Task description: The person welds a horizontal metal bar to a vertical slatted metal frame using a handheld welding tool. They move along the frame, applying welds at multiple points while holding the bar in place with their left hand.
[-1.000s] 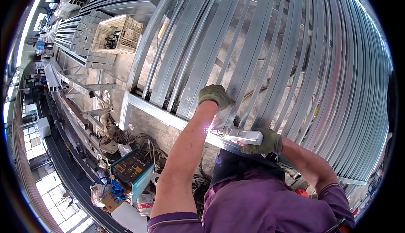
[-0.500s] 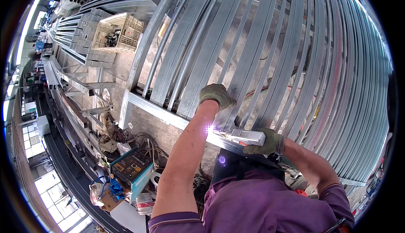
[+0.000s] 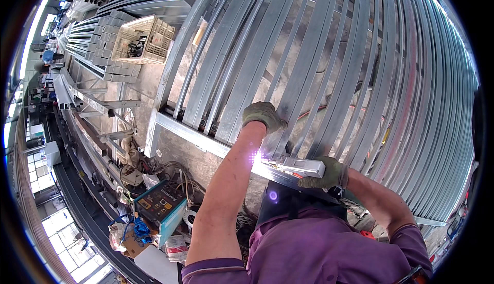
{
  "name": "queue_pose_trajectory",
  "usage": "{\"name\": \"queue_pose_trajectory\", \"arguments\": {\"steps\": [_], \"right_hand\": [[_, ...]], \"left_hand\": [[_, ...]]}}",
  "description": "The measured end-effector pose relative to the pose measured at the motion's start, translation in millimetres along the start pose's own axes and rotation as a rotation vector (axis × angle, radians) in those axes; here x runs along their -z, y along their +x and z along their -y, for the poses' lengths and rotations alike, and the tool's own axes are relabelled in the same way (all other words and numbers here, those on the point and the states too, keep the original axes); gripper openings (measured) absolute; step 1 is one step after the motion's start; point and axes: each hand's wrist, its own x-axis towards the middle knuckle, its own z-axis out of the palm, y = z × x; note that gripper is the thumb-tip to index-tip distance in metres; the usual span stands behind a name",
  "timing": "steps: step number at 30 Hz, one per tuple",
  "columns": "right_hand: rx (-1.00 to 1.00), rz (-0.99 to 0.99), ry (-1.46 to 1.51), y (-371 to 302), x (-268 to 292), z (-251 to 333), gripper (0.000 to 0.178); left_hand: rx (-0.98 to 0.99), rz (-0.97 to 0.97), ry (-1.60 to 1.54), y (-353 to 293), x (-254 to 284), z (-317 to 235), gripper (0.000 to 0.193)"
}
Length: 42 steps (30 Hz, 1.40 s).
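My right hand (image 3: 327,173), in an olive work glove, grips a silver handheld welding gun (image 3: 304,167). The gun's tip points left, and a bright white-violet glare (image 3: 257,158) burns at the frame's near crossbar, hiding the joint itself. My left hand (image 3: 261,115), gloved the same way, is curled over a flat galvanized steel tube (image 3: 248,91) just beyond the glare, its fingertips partly hidden. Below it, my bare left forearm passes close beside the light. The crossbar (image 3: 193,138) runs under the ends of several parallel tubes.
A teal-sided control box (image 3: 160,201) stands lower left, among coiled cables (image 3: 188,181). Farther off, a cream plastic crate (image 3: 144,39) sits on stacked square tubes (image 3: 103,52). Dense rows of tubes (image 3: 437,104) fill the right side. A person (image 3: 49,56) is far away at left.
The welding glare remains at nearly the same spot, with a slightly different brightness. The gun has shifted very slightly to the right; my left hand keeps its place.
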Motion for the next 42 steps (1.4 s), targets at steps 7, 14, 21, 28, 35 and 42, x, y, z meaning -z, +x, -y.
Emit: {"name": "queue_pose_trajectory", "arguments": {"steps": [7, 14, 21, 28, 35, 42], "right_hand": [[-0.025, 0.012, 0.033, -4.9, 0.8, 3.6, 0.077], [0.023, -0.021, 0.002, -7.1, 0.8, 1.9, 0.073], [0.008, -0.030, 0.003, -6.1, -1.1, -3.0, 0.074], [0.046, -0.038, -0.020, -3.2, -2.2, -14.3, 0.076], [0.112, -0.068, -0.058, 1.3, -6.0, -26.3, 0.077], [0.057, -0.046, -0.076, -2.8, -3.1, -23.2, 0.078]], "left_hand": [[-0.002, -0.022, -0.006, 4.1, -5.1, 2.9, 0.080], [0.010, -0.001, -0.006, 3.7, -3.2, 3.0, 0.084], [0.008, 0.009, 0.001, 3.7, -2.4, 3.4, 0.084], [0.020, 0.037, -0.009, 2.0, 2.1, 3.3, 0.083], [0.003, -0.012, 0.000, 7.2, -4.7, 5.9, 0.084], [0.014, 0.015, -0.001, 7.6, -3.5, 4.9, 0.084]]}}
